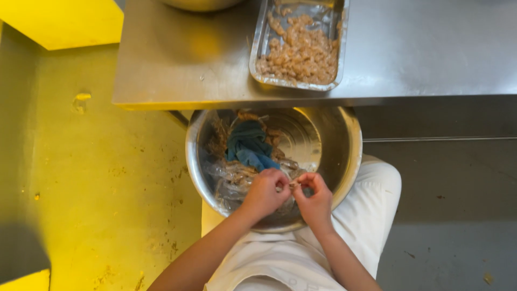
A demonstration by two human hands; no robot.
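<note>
both hands [291, 195] pinching shrimp [293, 184], over steel bowl [350, 134]

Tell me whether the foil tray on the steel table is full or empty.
Partly full. The foil tray holds a heap of pale peeled pieces at its near end; bare foil shows at the far end.

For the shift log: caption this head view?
Both hands pinch a small piece over a steel bowl below a filled tray.

Wore white trousers and a white garment over the lap. Had bare forearms, no sleeves reaching them. Kept both hands [291, 195] bare, without gloves.
</note>
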